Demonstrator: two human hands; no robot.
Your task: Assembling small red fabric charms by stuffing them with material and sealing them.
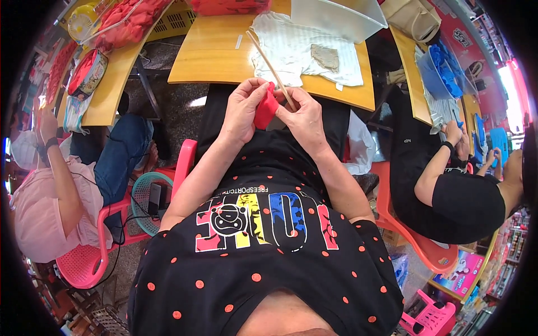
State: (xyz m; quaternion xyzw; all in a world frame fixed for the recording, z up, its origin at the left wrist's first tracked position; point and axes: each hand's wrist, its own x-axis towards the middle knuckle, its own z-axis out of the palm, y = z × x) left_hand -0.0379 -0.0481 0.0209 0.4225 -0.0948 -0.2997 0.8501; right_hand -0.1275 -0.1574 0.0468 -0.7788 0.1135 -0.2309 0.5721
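Above my lap, at the near edge of the wooden table (210, 59), my left hand (242, 109) pinches a small piece of red cloth (265, 110) between thumb and fingers. My right hand (307, 119) is closed around a thin wooden stick (267, 61), which slants up and left past the cloth. The right thumb is close to the cloth's right side; whether it touches is hard to tell. Beyond my hands a pale striped garment (274, 39) lies spread on the table, with a beige patch (325, 57) on it.
A translucent plastic bin (339, 21) stands at the table's far right, with red cloth (230, 4) at the far edge. Seated co-workers flank me, one in pink (53, 207) at left, one in black (468, 201) at right. A blue tub (440, 78) sits on the right table.
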